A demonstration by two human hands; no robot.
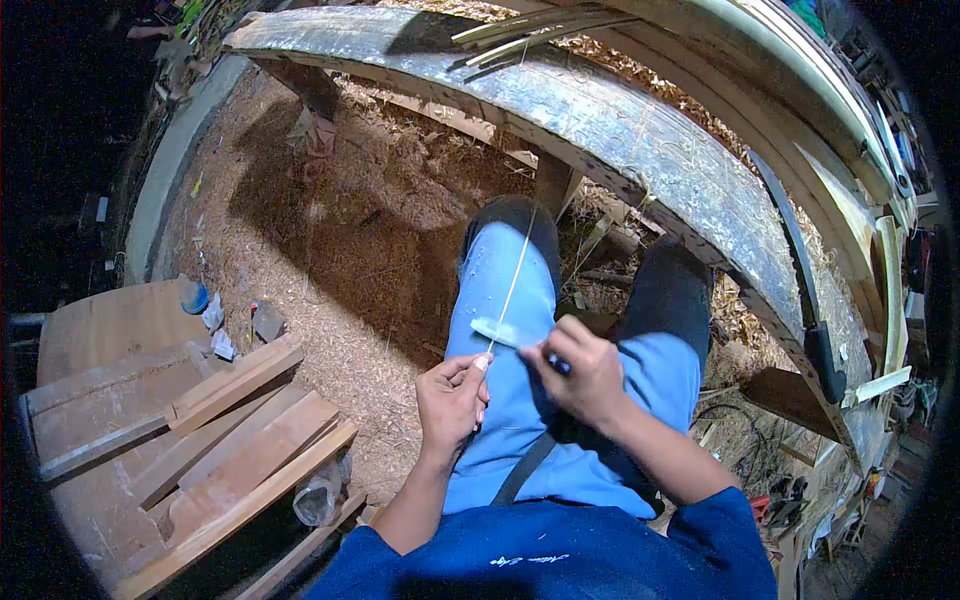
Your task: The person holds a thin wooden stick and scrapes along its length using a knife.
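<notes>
My left hand (pixel 452 402) is closed, pinching the near end of a thin pale wooden stick (pixel 517 275) between thumb and fingers. The stick rises from there over my thigh toward the bench. In my closed right hand (pixel 583 372) is a small knife (pixel 497 332), its pale blade blurred and lying across the stick just above my left fingertips. A bit of blue shows between the right fingers; the rest of the handle is hidden in my grip.
A long curved plank bench (pixel 600 125) arcs ahead of my knees, with several thin strips (pixel 545 30) on it. A dark-handled saw (pixel 800 270) rests at its right. Wooden boards (pixel 250 460) are stacked at left. Shavings (pixel 330 340) cover the ground.
</notes>
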